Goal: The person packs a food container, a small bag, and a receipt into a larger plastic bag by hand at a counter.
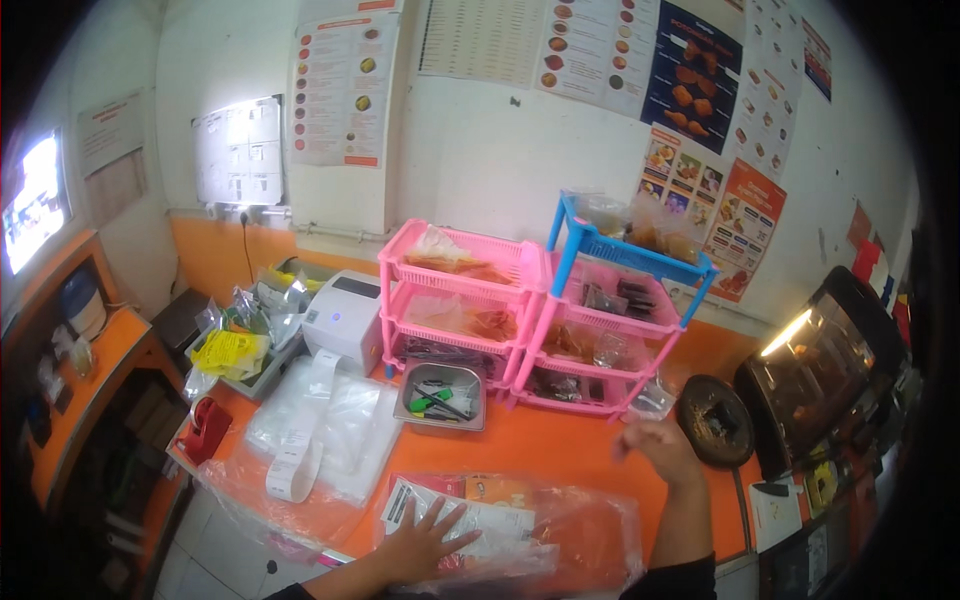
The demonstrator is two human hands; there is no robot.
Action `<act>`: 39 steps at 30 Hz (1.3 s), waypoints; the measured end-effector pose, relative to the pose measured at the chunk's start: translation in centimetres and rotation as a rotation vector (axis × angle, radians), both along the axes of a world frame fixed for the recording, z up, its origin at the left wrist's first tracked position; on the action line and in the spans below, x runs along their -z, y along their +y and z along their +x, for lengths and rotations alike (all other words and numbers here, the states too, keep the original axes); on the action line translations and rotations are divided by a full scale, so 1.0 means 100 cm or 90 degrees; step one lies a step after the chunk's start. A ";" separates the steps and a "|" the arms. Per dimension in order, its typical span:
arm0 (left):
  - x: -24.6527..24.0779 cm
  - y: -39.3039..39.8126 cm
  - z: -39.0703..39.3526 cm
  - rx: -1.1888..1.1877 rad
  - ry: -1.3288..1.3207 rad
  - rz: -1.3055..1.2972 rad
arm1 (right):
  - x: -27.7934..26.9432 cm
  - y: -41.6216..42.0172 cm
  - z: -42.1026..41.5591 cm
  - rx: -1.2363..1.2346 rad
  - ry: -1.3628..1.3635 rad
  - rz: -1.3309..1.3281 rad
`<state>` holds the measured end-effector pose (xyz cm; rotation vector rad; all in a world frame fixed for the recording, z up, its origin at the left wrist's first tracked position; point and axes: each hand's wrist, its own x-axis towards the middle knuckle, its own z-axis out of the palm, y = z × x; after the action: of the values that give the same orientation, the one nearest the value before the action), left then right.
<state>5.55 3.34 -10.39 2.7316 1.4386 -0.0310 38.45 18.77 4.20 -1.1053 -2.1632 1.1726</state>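
Note:
My left hand (427, 541) lies spread, fingers apart, on a white printed slip (499, 523) and a clear plastic bag (592, 536) at the counter's front edge. Red and orange printed packaging (495, 489) shows under the plastic, behind that slip. Raised over the counter to the right is my right hand (660, 448), its fingers partly curled; whether it holds anything cannot be told. Behind the bag stands a steel container (440, 427) with pens and a green object (431, 399). A long paper strip (289, 469) hangs from a white label printer (343, 319) over a stack of clear plastic bags (367, 442).
Pink plastic racks (465, 281) and a blue-topped rack (637, 255) hold packets against the wall. A red tape dispenser (205, 431) and a bin of packets (259, 379) sit left. Right are a stone mortar (715, 421) and a lit glass display case (810, 367).

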 end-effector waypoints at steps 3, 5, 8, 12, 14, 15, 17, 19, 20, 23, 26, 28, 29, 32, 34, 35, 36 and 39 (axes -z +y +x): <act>0.001 0.000 -0.002 -0.020 -0.051 -0.032 | 0.049 0.051 -0.038 0.083 0.019 0.033; 0.004 0.000 0.002 -0.015 -0.087 -0.005 | 0.148 0.089 -0.036 -0.004 0.038 -0.028; 0.004 -0.001 0.000 -0.040 -0.129 -0.007 | 0.195 0.107 -0.076 -0.098 -0.040 -0.033; 0.009 0.001 -0.001 -0.048 -0.105 -0.008 | 0.175 0.131 -0.137 -0.163 -0.060 0.197; 0.032 0.002 0.001 -0.049 -0.092 0.018 | 0.163 0.151 -0.171 -0.167 -0.008 0.283; 0.044 0.002 0.003 -0.055 0.075 0.086 | 0.157 0.160 -0.189 -0.168 -0.009 0.306; 0.056 0.004 0.004 -0.053 0.240 0.152 | 0.168 0.173 -0.210 -0.164 -0.014 0.327; 0.060 0.004 -0.002 -0.103 -0.589 -0.244 | 0.192 0.189 -0.237 -0.176 -0.256 0.273; 0.060 0.004 -0.005 -0.109 -0.871 -0.368 | 0.196 0.188 -0.244 -0.183 -0.253 0.271; 0.038 0.004 -0.012 -0.075 -0.527 -0.205 | 0.186 0.177 -0.266 -0.201 -0.486 0.255; 0.005 0.007 -0.004 -0.048 -0.053 -0.052 | 0.201 0.193 -0.266 -0.231 -0.549 0.221; 0.007 0.008 -0.005 -0.070 -0.187 -0.087 | 0.191 0.191 -0.265 -0.239 -0.588 0.227; 0.014 0.009 -0.003 -0.067 -0.187 -0.087 | 0.186 0.189 -0.260 -0.236 -0.588 0.226; 0.030 0.007 0.005 -0.081 -0.033 0.079 | 0.132 0.161 -0.239 -0.178 -0.491 0.270; 0.016 0.008 0.004 -0.086 -0.028 0.001 | 0.105 0.152 -0.210 -0.196 -0.147 0.202; 0.016 0.006 0.003 -0.085 -0.029 -0.003 | 0.088 0.147 -0.195 -0.217 -0.114 0.163; 0.020 0.006 -0.001 -0.074 -0.024 0.032 | 0.068 0.139 -0.183 -0.244 -0.078 0.127; 0.028 0.012 -0.009 -0.035 -0.012 0.033 | -0.002 0.085 -0.124 -0.221 0.153 -0.088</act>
<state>4.61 4.52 -13.24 2.7237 1.5293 0.0357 26.03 27.28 4.43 -0.6127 -2.1618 1.5390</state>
